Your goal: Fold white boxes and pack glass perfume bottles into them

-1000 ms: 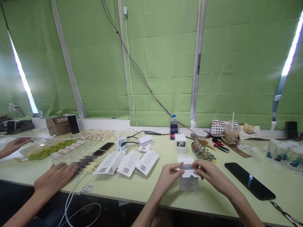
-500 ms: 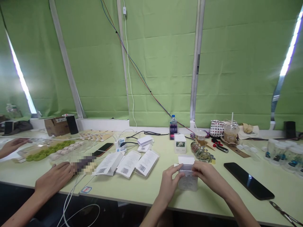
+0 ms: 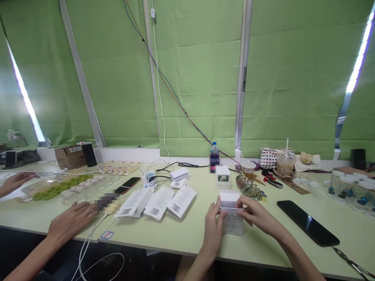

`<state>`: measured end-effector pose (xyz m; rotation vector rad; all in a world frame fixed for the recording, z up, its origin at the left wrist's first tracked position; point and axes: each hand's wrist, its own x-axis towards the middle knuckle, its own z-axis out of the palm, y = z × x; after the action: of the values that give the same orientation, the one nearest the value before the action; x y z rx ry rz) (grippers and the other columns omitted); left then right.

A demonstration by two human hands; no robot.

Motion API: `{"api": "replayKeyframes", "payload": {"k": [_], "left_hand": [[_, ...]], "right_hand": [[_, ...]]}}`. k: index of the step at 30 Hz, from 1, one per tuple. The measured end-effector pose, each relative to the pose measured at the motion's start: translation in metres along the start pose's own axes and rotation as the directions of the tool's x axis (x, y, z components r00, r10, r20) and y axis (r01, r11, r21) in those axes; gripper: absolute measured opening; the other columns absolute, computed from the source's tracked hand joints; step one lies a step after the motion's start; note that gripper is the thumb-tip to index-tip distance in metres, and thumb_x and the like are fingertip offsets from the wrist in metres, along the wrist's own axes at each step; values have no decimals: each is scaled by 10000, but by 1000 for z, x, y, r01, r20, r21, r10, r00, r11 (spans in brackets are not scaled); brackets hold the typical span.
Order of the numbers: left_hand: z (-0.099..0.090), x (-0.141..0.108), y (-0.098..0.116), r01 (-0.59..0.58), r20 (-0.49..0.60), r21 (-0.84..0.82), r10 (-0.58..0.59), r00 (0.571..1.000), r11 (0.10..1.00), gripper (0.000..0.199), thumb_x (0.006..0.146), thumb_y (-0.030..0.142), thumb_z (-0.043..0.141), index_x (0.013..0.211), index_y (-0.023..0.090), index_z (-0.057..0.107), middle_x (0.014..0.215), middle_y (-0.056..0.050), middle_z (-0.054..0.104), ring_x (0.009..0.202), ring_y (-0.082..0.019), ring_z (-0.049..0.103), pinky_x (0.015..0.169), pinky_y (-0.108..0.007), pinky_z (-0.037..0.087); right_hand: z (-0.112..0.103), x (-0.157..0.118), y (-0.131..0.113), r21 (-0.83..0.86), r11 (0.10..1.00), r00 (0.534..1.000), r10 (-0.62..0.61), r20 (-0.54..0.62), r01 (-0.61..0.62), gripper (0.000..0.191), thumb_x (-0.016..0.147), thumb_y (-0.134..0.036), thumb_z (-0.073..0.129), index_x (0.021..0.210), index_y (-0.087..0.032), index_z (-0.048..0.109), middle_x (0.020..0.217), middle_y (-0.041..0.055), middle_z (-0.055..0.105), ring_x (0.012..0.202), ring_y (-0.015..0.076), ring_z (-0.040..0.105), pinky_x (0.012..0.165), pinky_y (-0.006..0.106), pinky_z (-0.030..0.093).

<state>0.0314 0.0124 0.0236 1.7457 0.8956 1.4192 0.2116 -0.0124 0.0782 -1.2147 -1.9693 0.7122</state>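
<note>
A small white cardboard box (image 3: 233, 224) stands near the table's front edge, its top open and its lid flap raised at the back. Printing on its front is too small to read. My left hand (image 3: 213, 223) grips the box's left side, thumb at the front rim and fingers round the side. With bent fingers, my right hand (image 3: 254, 214) pinches the right part of the top rim; the fingertips are partly hidden inside the opening. Just behind is a closed white box with a flower picture (image 3: 223, 178).
White packets with barcodes (image 3: 159, 203) lie to the left. A black phone (image 3: 307, 223), scissors (image 3: 350, 262) and clear jars (image 3: 348, 189) are at right. Round metal lids (image 3: 249, 189), a drink cup (image 3: 285, 164) and a bottle (image 3: 215, 158) stand behind. A co-worker's hand (image 3: 72, 218) rests at left.
My left hand has shifted from the box's top left corner to wrap its left side, fingers now more upright. My right fingers have moved slightly along the rim. The left side flap no longer shows.
</note>
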Motion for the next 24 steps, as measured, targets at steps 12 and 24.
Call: {"api": "replayKeyframes", "payload": {"k": [12,24], "left_hand": [[-3,6,-1,-1,41,11,1,999,1000,525,840,226,574,1349,283,458,1039,-44,571,992,-199,569,899,-355,493],[-2,-32,3,-772,310,578,804,507,264,440,927,60,369,1364,86,414,993,-110,692,1081,-250,599,934,-410,515]], "right_hand": [[-6,3,9,-161,985,979,26,-202,-59,292,914,-438,436,1087,-242,566,1111,58,550,573,125,541,640,319,488],[-14,-2,0,-43,995,989,-89,-118,85,426,923,-422,457,1282,-223,570,1301,91,597,1181,258,552,988,390,446]]}}
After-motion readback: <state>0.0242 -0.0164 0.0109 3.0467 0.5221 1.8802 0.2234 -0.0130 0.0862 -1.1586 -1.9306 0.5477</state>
